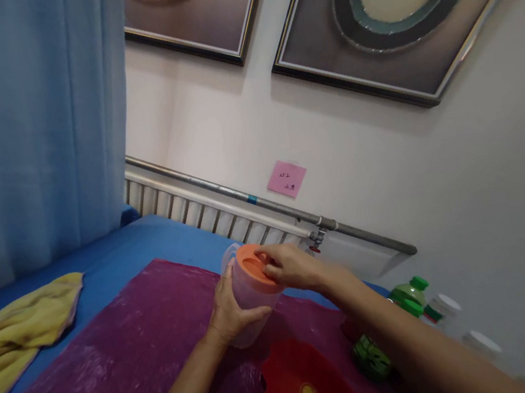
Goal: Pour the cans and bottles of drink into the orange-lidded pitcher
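A clear plastic pitcher (251,335) with an orange lid (250,265) stands tilted in view over the purple plastic sheet (132,355). My left hand (232,310) is wrapped round the pitcher's side, thumb across its front. On top, the fingers of my right hand (287,265) are pinched at the middle of the orange lid, which sits on the pitcher's rim. Part of the pitcher's handle shows behind the left fingers. Just below the hands lies a red scalloped tray (290,354) with a yellow heart-shaped print.
To the right, partly behind my forearm, are a green patterned object (371,359), a green-capped bottle (411,292) and several white-capped containers (445,305). A yellow cloth (26,326) lies left on the blue surface (114,250). A radiator (205,217) and pipe line the wall behind.
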A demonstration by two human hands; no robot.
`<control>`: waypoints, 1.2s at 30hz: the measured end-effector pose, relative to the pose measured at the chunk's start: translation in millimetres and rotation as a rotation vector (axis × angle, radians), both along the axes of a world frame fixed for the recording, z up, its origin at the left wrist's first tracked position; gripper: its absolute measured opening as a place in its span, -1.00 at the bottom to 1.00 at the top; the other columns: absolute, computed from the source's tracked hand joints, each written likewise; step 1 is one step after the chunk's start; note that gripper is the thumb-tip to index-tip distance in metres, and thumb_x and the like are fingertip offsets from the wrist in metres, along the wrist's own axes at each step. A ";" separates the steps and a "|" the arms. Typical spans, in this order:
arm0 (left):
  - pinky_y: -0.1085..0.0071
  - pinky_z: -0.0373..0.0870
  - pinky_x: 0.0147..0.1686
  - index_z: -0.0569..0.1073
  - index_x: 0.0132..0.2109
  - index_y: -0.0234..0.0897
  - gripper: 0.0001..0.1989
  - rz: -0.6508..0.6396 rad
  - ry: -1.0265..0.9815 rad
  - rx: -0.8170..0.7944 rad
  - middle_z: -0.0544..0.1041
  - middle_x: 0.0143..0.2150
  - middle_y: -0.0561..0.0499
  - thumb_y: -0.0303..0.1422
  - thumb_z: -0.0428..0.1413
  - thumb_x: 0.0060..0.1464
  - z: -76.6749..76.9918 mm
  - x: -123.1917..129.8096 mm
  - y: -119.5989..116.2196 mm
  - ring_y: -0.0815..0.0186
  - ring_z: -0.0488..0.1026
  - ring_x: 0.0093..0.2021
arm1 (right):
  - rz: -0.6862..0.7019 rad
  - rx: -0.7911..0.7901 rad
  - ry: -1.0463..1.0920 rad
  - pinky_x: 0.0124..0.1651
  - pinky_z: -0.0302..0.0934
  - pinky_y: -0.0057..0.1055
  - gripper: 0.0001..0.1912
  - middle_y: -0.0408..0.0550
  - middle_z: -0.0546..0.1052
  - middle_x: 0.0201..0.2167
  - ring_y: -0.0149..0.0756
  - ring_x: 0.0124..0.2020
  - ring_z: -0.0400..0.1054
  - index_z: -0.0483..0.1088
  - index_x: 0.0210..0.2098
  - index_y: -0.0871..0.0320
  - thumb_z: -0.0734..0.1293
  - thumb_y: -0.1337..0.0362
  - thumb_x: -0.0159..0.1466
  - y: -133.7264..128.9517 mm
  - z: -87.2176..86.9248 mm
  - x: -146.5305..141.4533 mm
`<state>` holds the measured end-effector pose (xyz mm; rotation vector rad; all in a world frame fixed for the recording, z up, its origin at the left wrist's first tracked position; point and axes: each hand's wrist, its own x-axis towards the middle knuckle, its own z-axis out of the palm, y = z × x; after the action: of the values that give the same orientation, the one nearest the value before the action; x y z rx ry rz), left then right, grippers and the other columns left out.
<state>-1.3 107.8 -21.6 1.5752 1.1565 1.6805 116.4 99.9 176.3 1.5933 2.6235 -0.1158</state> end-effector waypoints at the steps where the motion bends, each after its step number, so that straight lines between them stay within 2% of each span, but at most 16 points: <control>1: -0.07 0.16 0.26 0.09 0.34 -0.36 0.18 -0.006 -0.004 0.004 0.26 0.32 -0.37 -0.15 0.40 -0.44 0.2 0.3 -0.4 -0.12 0.22 0.31 | -0.025 -0.022 -0.022 -0.27 0.17 -0.44 -0.59 0.02 0.56 -0.23 -0.27 -0.27 0.40 0.43 0.00 0.18 0.23 0.43 0.16 2.7 3.1 -2.7; 5: -0.09 0.15 0.26 0.05 0.36 -0.29 0.18 -0.053 -0.015 0.030 0.23 0.34 -0.33 -0.15 0.40 -0.39 5.3 0.3 -3.4 -0.12 0.20 0.32 | -0.083 -0.100 -0.068 -0.38 0.19 -0.44 -0.46 0.05 0.54 -0.18 -0.25 -0.32 0.41 0.39 0.09 0.12 0.30 0.37 0.08 16.5 14.3 -12.9; 8: -0.08 0.11 0.28 0.02 0.38 -0.28 0.20 -0.092 -0.008 0.039 0.18 0.36 -0.33 -0.15 0.40 -0.39 9.7 -1.4 -5.3 -0.12 0.16 0.34 | -0.085 -0.137 -0.085 -0.43 0.18 -0.46 -0.45 0.04 0.53 -0.18 -0.27 -0.34 0.39 0.39 0.06 0.12 0.31 0.39 0.04 23.3 17.8 -15.2; 14: -0.07 0.10 0.29 0.02 0.38 -0.26 0.22 -0.120 -0.012 0.029 0.20 0.35 -0.32 -0.12 0.41 -0.41 13.3 -6.5 -5.0 -0.11 0.16 0.34 | 0.014 -0.207 -0.056 -0.40 0.19 -0.51 -0.51 -0.11 0.50 -0.26 -0.38 -0.38 0.35 0.40 -0.01 0.05 0.29 0.44 0.05 26.8 19.2 -12.3; 19: -0.07 0.12 0.28 0.06 0.36 -0.29 0.20 -0.106 -0.038 -0.002 0.24 0.33 -0.33 -0.13 0.41 -0.42 10.1 -9.1 -2.2 -0.11 0.18 0.33 | 0.140 -0.163 -0.074 -0.40 0.14 -0.48 -0.51 -0.12 0.49 -0.33 -0.37 -0.40 0.32 0.44 -0.02 0.03 0.30 0.45 0.05 30.5 21.2 -14.6; 27: -0.08 0.12 0.28 0.06 0.36 -0.27 0.18 -0.078 0.057 0.018 0.22 0.35 -0.33 -0.11 0.41 -0.39 10.2 -10.6 -5.8 -0.11 0.18 0.33 | 0.193 -0.203 0.004 -0.38 0.14 -0.51 -0.56 -0.17 0.46 -0.35 -0.40 -0.40 0.30 0.46 -0.08 0.09 0.30 0.45 0.04 35.1 19.3 -6.2; 33: -0.09 0.09 0.29 0.01 0.39 -0.24 0.22 -0.119 0.039 0.038 0.17 0.38 -0.32 -0.14 0.42 -0.39 13.1 -12.6 -6.8 -0.11 0.13 0.36 | 0.079 -0.157 0.039 -0.41 0.12 -0.48 -0.68 -0.16 0.44 -0.46 -0.41 -0.46 0.25 0.48 -0.19 0.17 0.24 0.45 0.08 33.7 25.2 -6.4; 36: -0.08 0.03 0.32 -0.03 0.40 -0.27 0.24 -0.147 0.025 0.047 0.10 0.41 -0.34 -0.13 0.41 -0.38 12.2 -12.4 -5.8 -0.10 0.07 0.39 | 0.055 -0.160 -0.011 -0.39 0.15 -0.46 -0.59 -0.09 0.49 -0.34 -0.35 -0.40 0.32 0.44 -0.06 0.14 0.31 0.38 0.08 31.0 23.4 -6.5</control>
<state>-13.7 102.0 -9.4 1.6714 0.9940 1.6070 109.8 130.9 199.7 1.4646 2.5738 -0.3048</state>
